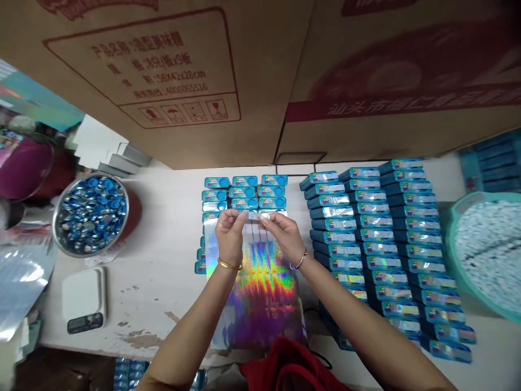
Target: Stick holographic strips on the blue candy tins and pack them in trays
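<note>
Two rows of blue tins [366, 228] flank the holographic bag [260, 277] — cardboard boxes [260, 81] behind.

One head-worn view, facing forward and down, close over left hand [230, 239] and right hand [287, 236], white table [163, 244] below

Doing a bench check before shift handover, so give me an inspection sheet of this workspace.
Surface: white table, stained and chipped at the near edge.
Job's things: holographic bag at centre; blue tins in rows behind and right.
Clutter: bowl of blue caps, digital scale, teal basin of white pieces.
Grips: left hand and right hand both pinch the bag's top edge.
Cables: thin dark cord beside the bag.
Surroundings: cardboard cartons behind.
</note>
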`<state>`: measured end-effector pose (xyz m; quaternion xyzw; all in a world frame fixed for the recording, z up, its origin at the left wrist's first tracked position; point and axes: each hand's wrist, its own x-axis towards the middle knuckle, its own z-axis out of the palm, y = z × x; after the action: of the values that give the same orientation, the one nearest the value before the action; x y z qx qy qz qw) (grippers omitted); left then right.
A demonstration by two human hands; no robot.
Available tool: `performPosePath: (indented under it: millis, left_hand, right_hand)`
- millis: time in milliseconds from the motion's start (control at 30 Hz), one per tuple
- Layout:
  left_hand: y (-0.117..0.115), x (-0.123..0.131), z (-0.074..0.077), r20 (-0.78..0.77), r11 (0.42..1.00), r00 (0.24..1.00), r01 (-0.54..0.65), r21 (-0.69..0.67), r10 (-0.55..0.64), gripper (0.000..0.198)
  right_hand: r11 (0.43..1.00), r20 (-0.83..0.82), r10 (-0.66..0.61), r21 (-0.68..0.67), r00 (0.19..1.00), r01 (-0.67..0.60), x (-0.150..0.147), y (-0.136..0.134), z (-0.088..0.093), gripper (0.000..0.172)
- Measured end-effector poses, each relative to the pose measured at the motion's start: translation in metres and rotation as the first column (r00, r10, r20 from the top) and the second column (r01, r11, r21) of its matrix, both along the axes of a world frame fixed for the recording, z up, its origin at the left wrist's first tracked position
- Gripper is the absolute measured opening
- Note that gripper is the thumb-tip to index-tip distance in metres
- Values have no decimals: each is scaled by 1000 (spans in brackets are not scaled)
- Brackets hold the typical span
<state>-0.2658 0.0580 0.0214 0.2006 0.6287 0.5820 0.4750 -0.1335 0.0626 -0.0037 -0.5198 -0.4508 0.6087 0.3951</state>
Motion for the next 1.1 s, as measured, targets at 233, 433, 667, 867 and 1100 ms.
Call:
performPosePath:
  millis: [233, 433, 667, 867, 1100]
  left_hand:
    - [53, 27, -35, -303, 984, 949, 133, 116, -92, 16]
    - [106, 50, -51, -719, 991, 690, 136, 16, -83, 11]
    - [116, 56, -66, -854, 980, 490, 175, -99, -173, 10]
    - [120, 54, -64, -868, 961, 414, 156, -230, -275, 14]
    - [128, 54, -64, -863, 963, 428, 94, -254, -269, 52]
  right_hand:
    - [987, 210, -107, 144, 972, 77, 38, 60, -13, 38]
    - [973, 484, -153, 229, 862, 44, 57, 116, -29, 31]
    - [967, 571, -158, 256, 805, 9, 58, 124, -52, 29]
    - [973, 514, -207, 193, 833, 123, 54, 122, -70, 18]
    - [966, 324, -165, 242, 932, 87, 49, 98, -91, 39]
